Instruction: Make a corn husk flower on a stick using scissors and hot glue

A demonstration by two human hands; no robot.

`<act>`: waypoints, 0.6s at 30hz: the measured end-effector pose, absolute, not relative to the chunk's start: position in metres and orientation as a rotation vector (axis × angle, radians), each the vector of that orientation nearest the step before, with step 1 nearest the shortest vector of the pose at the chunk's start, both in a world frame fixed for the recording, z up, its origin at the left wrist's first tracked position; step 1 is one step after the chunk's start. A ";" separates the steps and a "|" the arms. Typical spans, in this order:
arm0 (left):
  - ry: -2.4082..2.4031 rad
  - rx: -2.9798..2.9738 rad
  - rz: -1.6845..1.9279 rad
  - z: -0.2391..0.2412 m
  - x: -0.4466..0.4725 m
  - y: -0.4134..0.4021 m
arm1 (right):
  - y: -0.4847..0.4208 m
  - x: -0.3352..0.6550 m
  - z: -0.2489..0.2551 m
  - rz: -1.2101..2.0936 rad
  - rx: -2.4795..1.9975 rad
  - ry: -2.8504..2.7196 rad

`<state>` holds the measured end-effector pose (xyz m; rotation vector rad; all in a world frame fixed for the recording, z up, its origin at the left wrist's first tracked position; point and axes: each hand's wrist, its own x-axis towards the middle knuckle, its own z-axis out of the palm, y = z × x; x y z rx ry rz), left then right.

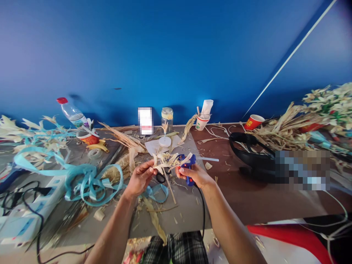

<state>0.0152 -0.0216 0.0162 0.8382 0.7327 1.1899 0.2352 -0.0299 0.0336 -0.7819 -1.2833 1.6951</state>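
My left hand [140, 179] pinches a pale dried-husk flower [161, 163] with thumb and fingers, over the middle of the table. Wrapped round a blue glue gun [189, 180] is my right hand [198, 175]; a small red light shows on the gun. Its clear glue stick [211, 159] pokes out to the right. The gun's nozzle is hidden behind the husk pieces, so I cannot tell whether it touches the flower. Just beyond my hands, a small husk flower stands on a round white base [164, 142]. Below the left hand lies a light blue ribbon loop [158, 193].
Tangled blue ribbon [79, 181] and a white power strip [41, 207] lie left. Behind stand a tilted bottle [72, 114], a jar [167, 118] and paper cups [202, 123]. A black headband-like device [255, 161] and dried husks [280, 126] are right. The gun's black cord [203, 209] hangs down.
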 end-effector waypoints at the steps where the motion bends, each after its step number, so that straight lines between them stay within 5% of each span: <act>1: 0.730 0.844 1.192 0.017 0.015 -0.022 | -0.030 0.235 0.034 1.700 -0.786 -1.283; 18: 0.682 0.803 1.274 0.021 0.010 -0.018 | -0.025 0.241 0.030 1.639 -0.719 -1.140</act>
